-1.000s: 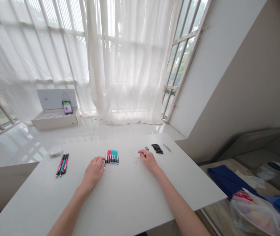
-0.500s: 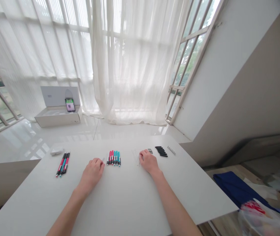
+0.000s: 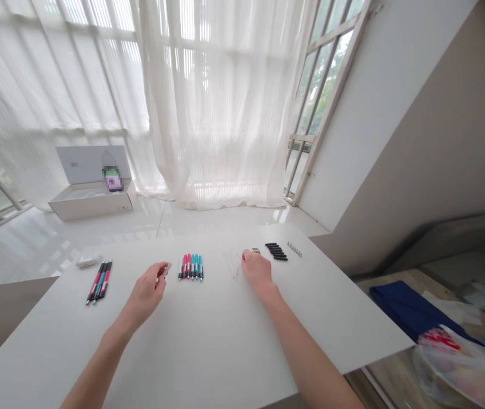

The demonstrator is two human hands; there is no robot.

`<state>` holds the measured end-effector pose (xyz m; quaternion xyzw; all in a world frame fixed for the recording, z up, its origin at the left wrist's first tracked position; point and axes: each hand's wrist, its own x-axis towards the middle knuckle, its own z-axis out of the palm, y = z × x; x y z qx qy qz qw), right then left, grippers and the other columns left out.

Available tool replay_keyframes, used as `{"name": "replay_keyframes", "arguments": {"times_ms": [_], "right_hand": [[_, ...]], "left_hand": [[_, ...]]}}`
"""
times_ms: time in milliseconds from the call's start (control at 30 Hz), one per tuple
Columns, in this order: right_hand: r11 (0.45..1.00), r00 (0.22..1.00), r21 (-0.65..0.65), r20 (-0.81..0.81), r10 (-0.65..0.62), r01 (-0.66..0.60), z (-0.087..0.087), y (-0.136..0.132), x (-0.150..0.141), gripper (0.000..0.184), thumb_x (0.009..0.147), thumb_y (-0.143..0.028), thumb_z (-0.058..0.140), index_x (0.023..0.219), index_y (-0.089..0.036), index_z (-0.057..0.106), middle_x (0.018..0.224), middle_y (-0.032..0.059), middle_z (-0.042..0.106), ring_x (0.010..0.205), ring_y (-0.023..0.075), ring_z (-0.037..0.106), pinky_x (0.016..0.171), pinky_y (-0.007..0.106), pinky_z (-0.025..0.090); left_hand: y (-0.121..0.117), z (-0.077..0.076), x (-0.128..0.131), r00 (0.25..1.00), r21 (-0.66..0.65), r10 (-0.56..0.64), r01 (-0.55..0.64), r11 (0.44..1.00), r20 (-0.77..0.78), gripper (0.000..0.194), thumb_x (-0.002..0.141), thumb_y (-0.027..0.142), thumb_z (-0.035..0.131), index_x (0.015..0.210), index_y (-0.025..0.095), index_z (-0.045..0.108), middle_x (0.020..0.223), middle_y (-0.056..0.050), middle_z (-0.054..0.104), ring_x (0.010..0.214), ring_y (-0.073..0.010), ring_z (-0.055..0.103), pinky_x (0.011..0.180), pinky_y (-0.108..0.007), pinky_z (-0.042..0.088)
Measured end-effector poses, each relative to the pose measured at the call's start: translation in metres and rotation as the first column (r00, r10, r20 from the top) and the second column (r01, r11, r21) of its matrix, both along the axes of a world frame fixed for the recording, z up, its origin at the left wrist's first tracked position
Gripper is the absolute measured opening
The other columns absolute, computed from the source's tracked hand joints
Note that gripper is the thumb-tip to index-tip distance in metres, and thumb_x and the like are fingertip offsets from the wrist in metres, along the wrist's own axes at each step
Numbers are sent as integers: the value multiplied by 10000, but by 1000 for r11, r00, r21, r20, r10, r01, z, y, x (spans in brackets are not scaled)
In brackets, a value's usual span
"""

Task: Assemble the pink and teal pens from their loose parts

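Observation:
My left hand (image 3: 150, 285) is closed, pinching a small whitish, semi-clear piece (image 3: 166, 269), perhaps part of a pen barrel. It hovers left of a row of pink and teal pen barrels (image 3: 191, 267) with black clips. My right hand (image 3: 257, 270) is closed in a pinch, and a thin pen refill (image 3: 239, 257) pokes out past its fingertips. Just left of that hand lie several thin refills (image 3: 230, 265). Beyond its knuckles, partly hidden, is a group of tiny metallic pieces (image 3: 256, 250), with black grips (image 3: 276, 251) to their right.
Several small grey tips (image 3: 294, 249) line the table's right edge. Assembled-looking pens (image 3: 99, 283) and a white case (image 3: 88, 260) lie at the left. An open white box (image 3: 92, 204) stands on the sill. Blue cloth (image 3: 413, 312) and a plastic bag (image 3: 459, 363) sit lower right.
My right hand has drawn slightly right of the refills, with one showing at its fingertips. My left hand has turned and lifted, exposing the whitish piece. The view has shifted a little.

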<state>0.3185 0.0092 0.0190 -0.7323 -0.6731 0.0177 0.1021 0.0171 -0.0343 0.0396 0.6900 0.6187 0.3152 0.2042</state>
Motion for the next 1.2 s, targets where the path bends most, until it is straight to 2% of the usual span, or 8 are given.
{"name": "replay_keyframes", "arguments": {"times_ms": [133, 333, 467, 667, 900, 1000, 1100, 1200], "right_hand": [[1000, 1000, -21, -6, -14, 14, -1, -1, 1, 209, 887, -107, 438, 956, -169, 625, 907, 119, 677, 830, 203, 640, 658, 274, 405], [999, 1000, -45, -15, -21, 20, 0, -5, 3, 204, 853, -131, 468, 963, -149, 639, 966, 135, 655, 875, 211, 644, 704, 281, 420], [999, 1000, -37, -14, -21, 21, 2, -8, 4, 202, 863, -158, 469, 987, -150, 629, 982, 131, 645, 871, 208, 648, 702, 281, 419], [1000, 1000, -13, 2, -5, 6, 3, -5, 8, 210, 895, -193, 445, 944, -165, 648, 966, 113, 645, 833, 200, 650, 665, 273, 411], [1000, 1000, 8, 6, 4, -4, -1, -1, 9, 226, 891, -185, 442, 853, -172, 664, 925, 97, 652, 776, 174, 636, 622, 257, 381], [996, 993, 86, -122, 8, 2, -2, -1, 15, 154, 820, -193, 505, 777, -170, 651, 858, 72, 655, 721, 160, 602, 602, 253, 370], [982, 878, 184, -475, 52, 42, 2, 0, 20, 116, 741, -263, 557, 675, -183, 610, 648, 5, 590, 589, 128, 519, 553, 242, 361], [984, 502, 158, -860, 96, 81, 10, -1, 18, 170, 707, -348, 566, 647, -191, 542, 486, -57, 436, 442, 88, 367, 443, 222, 294]], "left_hand": [[-15, 11, 31, 912, -106, -200, 252, 962, 358, 315, 879, 319, 363, 1095, 165, 532, 789, -25, 561, 690, -148, 521, 683, -283, 454], [-22, 15, 97, 631, -222, -289, 604, 766, 720, 230, 869, 321, 468, 1004, 153, 550, 717, 19, 461, 546, -73, 372, 527, -212, 334], [-14, 4, 129, 530, -219, -215, 638, 739, 820, 324, 887, 454, 469, 1019, 168, 548, 643, 59, 382, 470, -49, 216, 443, -187, 184], [-6, -20, 136, 371, -180, -89, 630, 755, 924, 370, 848, 509, 534, 1025, 184, 536, 643, 65, 376, 462, -42, 221, 436, -174, 179], [-4, -23, 138, 347, -212, -56, 683, 699, 936, 310, 821, 422, 565, 1003, 173, 532, 698, 30, 462, 532, -62, 352, 498, -187, 280], [-3, -24, 140, 335, -211, -43, 682, 701, 941, 259, 815, 388, 544, 958, 172, 524, 704, 23, 476, 544, -69, 376, 515, -196, 300], [-3, -23, 139, 359, -213, -61, 674, 708, 931, 233, 825, 383, 515, 913, 168, 526, 707, 17, 485, 529, -67, 365, 500, -199, 285], [-4, -20, 138, 381, -210, -93, 678, 705, 920, 266, 845, 425, 499, 931, 175, 523, 697, 24, 483, 490, -59, 308, 467, -197, 235]]}}
